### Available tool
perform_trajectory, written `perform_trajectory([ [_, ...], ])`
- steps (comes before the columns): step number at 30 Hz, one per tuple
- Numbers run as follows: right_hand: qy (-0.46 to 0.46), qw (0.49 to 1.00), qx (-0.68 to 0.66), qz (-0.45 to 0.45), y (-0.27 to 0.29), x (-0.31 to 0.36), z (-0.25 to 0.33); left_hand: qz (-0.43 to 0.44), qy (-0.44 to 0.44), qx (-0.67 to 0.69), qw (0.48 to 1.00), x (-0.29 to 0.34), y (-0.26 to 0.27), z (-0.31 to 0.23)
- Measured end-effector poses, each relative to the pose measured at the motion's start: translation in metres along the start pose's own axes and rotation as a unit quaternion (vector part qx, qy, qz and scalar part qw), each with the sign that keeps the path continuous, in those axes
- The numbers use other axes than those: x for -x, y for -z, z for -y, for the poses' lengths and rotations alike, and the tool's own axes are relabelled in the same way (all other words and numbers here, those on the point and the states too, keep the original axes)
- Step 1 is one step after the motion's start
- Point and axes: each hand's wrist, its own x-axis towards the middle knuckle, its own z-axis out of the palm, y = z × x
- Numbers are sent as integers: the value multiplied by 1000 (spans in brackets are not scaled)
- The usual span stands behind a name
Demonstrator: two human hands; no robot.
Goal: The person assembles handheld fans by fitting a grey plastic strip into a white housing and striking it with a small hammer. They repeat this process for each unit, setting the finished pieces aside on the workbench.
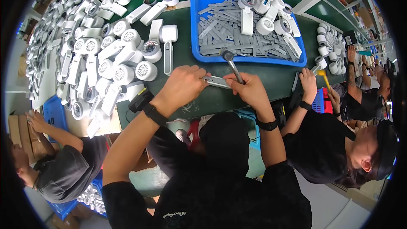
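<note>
Over the green table, my left hand (183, 88) is closed on one end of a narrow light-grey plastic strip (218, 82). My right hand (251, 91) is closed around the shaft of a small hammer (232, 64), whose dark round head points up and away from me. The thumb and fingers of that hand also meet the strip's right end. Just beyond both hands stands a blue tray (193, 25) with many similar grey strips (218, 29) and several white handheld fans (247, 19).
A big pile of white fans (112, 55) covers the table's left side. More fans (333, 48) lie at the far right. To my right a co-worker's hand (308, 82) works near a yellow-headed hammer (324, 78); another person (63, 161) sits at the left.
</note>
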Motion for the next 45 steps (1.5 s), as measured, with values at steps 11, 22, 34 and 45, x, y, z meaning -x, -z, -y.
perform_trajectory([
  [11,-71,986,-153,-3,-3,0,-24,-50,12,29,998,5,-6,0],
  [22,-15,990,-141,18,1,2,-39,-35,-101,-25,994,-16,-22,-6],
  [34,12,965,-260,14,2,89,-60,-54,-97,-36,993,-15,-26,-7],
  [45,55,979,-195,15,4,93,-37,-53,-73,-16,996,-13,-22,-7],
])
